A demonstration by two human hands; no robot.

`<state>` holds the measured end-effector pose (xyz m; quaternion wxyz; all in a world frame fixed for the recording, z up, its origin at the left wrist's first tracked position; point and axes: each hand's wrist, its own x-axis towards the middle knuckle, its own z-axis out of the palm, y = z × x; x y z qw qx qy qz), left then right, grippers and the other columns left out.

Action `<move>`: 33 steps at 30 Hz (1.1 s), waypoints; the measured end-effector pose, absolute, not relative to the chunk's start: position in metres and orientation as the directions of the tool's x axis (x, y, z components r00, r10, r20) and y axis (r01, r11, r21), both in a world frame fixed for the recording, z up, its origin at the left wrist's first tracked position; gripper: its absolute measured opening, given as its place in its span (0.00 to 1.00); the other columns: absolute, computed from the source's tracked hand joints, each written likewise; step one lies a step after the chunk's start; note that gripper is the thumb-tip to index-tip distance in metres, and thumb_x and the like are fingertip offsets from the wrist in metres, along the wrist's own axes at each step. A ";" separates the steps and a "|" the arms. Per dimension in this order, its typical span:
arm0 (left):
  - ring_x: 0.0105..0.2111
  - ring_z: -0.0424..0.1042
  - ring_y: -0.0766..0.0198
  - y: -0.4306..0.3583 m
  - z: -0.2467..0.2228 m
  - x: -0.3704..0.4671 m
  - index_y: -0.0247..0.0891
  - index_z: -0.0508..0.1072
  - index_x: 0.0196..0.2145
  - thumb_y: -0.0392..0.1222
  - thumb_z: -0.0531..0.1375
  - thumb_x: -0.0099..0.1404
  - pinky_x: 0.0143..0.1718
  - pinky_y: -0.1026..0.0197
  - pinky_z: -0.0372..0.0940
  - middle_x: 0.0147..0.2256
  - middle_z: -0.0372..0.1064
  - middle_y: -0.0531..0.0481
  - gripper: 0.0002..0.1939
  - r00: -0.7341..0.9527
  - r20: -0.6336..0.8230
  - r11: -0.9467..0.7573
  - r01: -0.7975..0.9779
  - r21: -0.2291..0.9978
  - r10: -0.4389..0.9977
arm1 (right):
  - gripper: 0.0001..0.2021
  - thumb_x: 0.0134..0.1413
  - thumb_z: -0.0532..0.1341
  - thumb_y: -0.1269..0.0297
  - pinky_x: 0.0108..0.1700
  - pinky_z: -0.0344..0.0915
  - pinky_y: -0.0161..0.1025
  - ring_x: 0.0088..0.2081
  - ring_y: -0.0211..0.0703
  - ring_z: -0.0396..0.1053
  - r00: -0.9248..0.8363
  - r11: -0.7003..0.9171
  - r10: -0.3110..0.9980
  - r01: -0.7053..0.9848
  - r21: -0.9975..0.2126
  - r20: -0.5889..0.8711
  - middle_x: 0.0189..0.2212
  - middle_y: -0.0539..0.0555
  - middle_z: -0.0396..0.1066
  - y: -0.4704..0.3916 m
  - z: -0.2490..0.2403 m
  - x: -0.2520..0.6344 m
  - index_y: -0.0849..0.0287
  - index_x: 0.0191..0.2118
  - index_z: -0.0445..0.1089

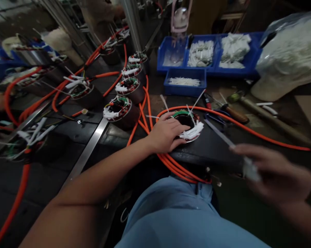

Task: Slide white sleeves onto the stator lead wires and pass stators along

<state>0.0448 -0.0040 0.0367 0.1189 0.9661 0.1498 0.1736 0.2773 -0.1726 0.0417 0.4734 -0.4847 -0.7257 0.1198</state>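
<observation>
A motor stator (195, 133) stands on the dark bench in front of me, with white sleeving and ties bundled on its near rim and green showing at the back. My left hand (168, 132) grips its left side, fingers over the rim towards the opening. Several thin white tie ends stick up from it. To the right, my right hand (276, 170) is blurred by motion and closed on a white cable tie (219, 133), a flat strip that slants up-left towards the stator. Whether its tip touches the stator I cannot tell.
Orange cable (248, 129) loops behind the stator and hangs off the front edge. Other stators (123, 112) stand to the left. At the back are blue bins (185, 90) of white parts and a plastic bag (292, 51). A hammer (271, 117) and a screwdriver (236, 113) lie right.
</observation>
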 end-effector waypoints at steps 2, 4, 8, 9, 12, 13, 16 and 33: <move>0.43 0.68 0.59 -0.018 0.039 0.047 0.37 0.67 0.49 0.46 0.56 0.60 0.57 0.48 0.46 0.41 0.71 0.47 0.20 0.839 0.323 -0.886 0.340 0.316 0.437 | 0.15 0.56 0.54 0.68 0.39 0.72 0.42 0.43 0.48 0.71 -0.226 0.560 0.805 0.592 -0.579 0.548 0.39 0.58 0.73 -0.196 0.031 0.265 0.47 0.49 0.64; 0.42 0.68 0.58 -0.030 0.040 0.051 0.38 0.67 0.47 0.47 0.59 0.58 0.57 0.45 0.47 0.40 0.72 0.47 0.20 0.777 0.325 -0.830 0.425 0.361 0.539 | 0.17 0.57 0.50 0.70 0.40 0.73 0.42 0.45 0.48 0.70 -0.296 0.567 0.810 0.618 -0.545 0.507 0.42 0.60 0.72 -0.212 0.018 0.252 0.53 0.51 0.62; 0.38 0.70 0.59 -0.039 0.041 0.061 0.40 0.72 0.39 0.45 0.59 0.57 0.54 0.44 0.50 0.36 0.73 0.50 0.12 0.684 0.338 -0.756 0.513 0.407 0.647 | 0.11 0.51 0.51 0.75 0.43 0.71 0.47 0.46 0.50 0.69 -0.266 0.641 0.733 0.576 -0.507 0.626 0.41 0.59 0.73 -0.223 -0.003 0.240 0.55 0.39 0.62; 0.38 0.70 0.59 -0.039 0.041 0.063 0.40 0.72 0.37 0.44 0.59 0.57 0.54 0.45 0.50 0.35 0.73 0.51 0.10 0.673 0.341 -0.747 0.516 0.419 0.656 | 0.09 0.50 0.52 0.75 0.43 0.71 0.48 0.46 0.50 0.69 -0.243 0.640 0.731 0.568 -0.517 0.638 0.41 0.59 0.73 -0.223 -0.007 0.240 0.55 0.36 0.61; 0.38 0.70 0.60 -0.035 0.043 0.064 0.41 0.72 0.37 0.42 0.60 0.56 0.54 0.46 0.51 0.35 0.73 0.52 0.09 0.673 0.320 -0.731 0.507 0.457 0.667 | 0.09 0.49 0.54 0.75 0.42 0.71 0.48 0.45 0.49 0.70 -0.164 0.593 0.762 0.566 -0.573 0.627 0.41 0.58 0.73 -0.223 -0.015 0.242 0.54 0.35 0.59; 0.39 0.70 0.61 -0.034 0.045 0.063 0.42 0.72 0.37 0.42 0.60 0.56 0.54 0.46 0.50 0.36 0.73 0.53 0.09 0.682 0.299 -0.725 0.505 0.468 0.667 | 0.09 0.49 0.54 0.75 0.42 0.71 0.48 0.45 0.49 0.70 -0.157 0.591 0.764 0.561 -0.580 0.626 0.41 0.58 0.73 -0.223 -0.016 0.242 0.53 0.35 0.58; 0.39 0.69 0.62 -0.030 0.049 0.061 0.43 0.71 0.37 0.41 0.61 0.55 0.55 0.46 0.49 0.36 0.73 0.55 0.11 0.711 0.216 -0.702 0.510 0.498 0.669 | 0.10 0.48 0.54 0.76 0.42 0.71 0.49 0.45 0.50 0.69 -0.180 0.630 0.733 0.543 -0.556 0.656 0.41 0.59 0.72 -0.222 -0.014 0.241 0.54 0.35 0.58; 0.49 0.65 0.57 -0.038 0.045 0.062 0.40 0.54 0.57 0.38 0.60 0.56 0.57 0.46 0.46 0.42 0.72 0.50 0.32 0.673 0.278 -0.703 0.512 0.493 0.685 | 0.09 0.49 0.54 0.76 0.44 0.67 0.41 0.44 0.43 0.69 -0.091 0.491 0.845 0.523 -0.697 0.527 0.42 0.58 0.70 -0.145 -0.016 0.226 0.57 0.36 0.61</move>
